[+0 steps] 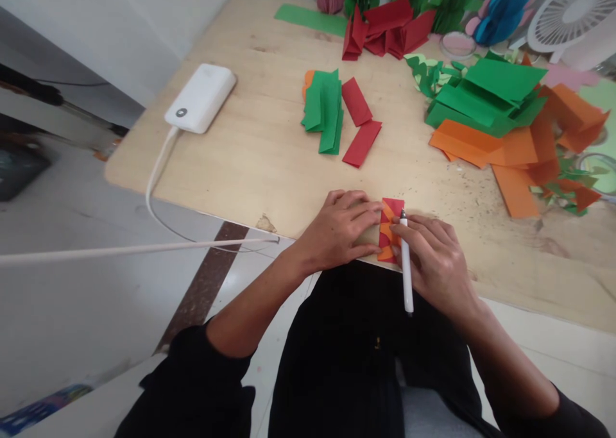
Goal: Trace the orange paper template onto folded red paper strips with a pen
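Observation:
Near the table's front edge lies a folded red paper strip with a wavy orange paper cutout on top. My left hand comes in from the left, curved, its thumb and fingertips holding the strip's left edge against the table. My right hand is closed around a slim white pen, whose dark metal tip points away from me. Some right fingertips touch the paper's right side. Beyond the hands are two loose red folded pieces and a stack of green folded strips, with a bit of orange behind it.
A white power bank with a cable sits at the left. On the right are piles of green folded paper, orange folded paper and scraps. Red folded paper, honeycomb paper shapes and a white fan stand at the back.

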The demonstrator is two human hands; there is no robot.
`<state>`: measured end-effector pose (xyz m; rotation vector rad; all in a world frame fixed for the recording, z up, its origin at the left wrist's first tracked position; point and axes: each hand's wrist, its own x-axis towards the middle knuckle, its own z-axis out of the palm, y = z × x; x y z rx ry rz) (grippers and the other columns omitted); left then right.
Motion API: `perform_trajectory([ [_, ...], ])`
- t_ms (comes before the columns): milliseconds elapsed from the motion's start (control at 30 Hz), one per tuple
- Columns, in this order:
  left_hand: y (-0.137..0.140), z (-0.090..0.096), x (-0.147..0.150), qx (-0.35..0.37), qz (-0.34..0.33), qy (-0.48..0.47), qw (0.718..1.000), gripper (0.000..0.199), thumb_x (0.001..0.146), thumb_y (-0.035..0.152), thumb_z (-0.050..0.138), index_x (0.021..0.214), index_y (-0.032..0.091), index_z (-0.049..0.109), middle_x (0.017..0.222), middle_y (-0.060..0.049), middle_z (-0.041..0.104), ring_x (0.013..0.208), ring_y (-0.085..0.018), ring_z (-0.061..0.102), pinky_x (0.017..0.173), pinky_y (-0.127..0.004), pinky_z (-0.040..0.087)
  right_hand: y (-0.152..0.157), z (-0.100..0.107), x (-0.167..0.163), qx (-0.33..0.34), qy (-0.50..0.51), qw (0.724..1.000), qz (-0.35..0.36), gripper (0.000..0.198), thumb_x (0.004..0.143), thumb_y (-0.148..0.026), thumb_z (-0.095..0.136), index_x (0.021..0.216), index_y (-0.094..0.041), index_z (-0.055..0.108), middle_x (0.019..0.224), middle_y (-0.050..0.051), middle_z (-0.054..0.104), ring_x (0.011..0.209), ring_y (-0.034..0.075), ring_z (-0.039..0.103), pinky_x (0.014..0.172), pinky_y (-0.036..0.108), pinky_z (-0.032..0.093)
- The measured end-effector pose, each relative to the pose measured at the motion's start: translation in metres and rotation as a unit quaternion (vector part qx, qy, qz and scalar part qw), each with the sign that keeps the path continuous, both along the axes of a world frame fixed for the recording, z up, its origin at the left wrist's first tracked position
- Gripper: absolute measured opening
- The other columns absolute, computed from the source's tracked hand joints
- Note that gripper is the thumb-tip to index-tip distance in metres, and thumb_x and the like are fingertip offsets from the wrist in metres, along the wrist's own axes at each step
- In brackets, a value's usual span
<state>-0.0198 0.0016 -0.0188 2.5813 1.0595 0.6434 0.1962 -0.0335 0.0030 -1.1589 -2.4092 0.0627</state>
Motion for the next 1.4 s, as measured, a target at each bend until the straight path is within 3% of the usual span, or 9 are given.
perform_trajectory([
  [567, -0.0007, -0.0004, 0.0009, 0.008, 0.005, 0.001, 1.0, 0.039, 0.088, 0.052, 0.062, 0.11, 0.02, 0.062, 0.133, -0.004, 0.062, 0.123, -0.028, 0.047, 0.101, -0.044, 0.032, -0.0001, 0.0, 0.0003, -0.007, -0.002, 1.0, 0.002, 0.035, 0.088, -0.01, 0.052, 0.121, -0.021, 0.058, 0.106, 0.008, 0.072, 0.11, 0.025, 0.062, 0.092, 0.039, 0.044],
  [1400, -0.0003, 0.0072, -0.0014, -0.055, -0.006, -0.011, 0.998, 0.032, 0.083, 0.039, 0.065, 0.109, 0.021, 0.061, 0.136, -0.004, 0.059, 0.126, -0.028, 0.044, 0.106, -0.044, 0.028, -0.0014, 0.0003, -0.0008, 0.004, -0.023, 1.0, -0.007, 0.023, 0.09, -0.01, 0.055, 0.112, -0.015, 0.06, 0.106, 0.01, 0.072, 0.11, 0.025, 0.063, 0.095, 0.04, 0.042],
])
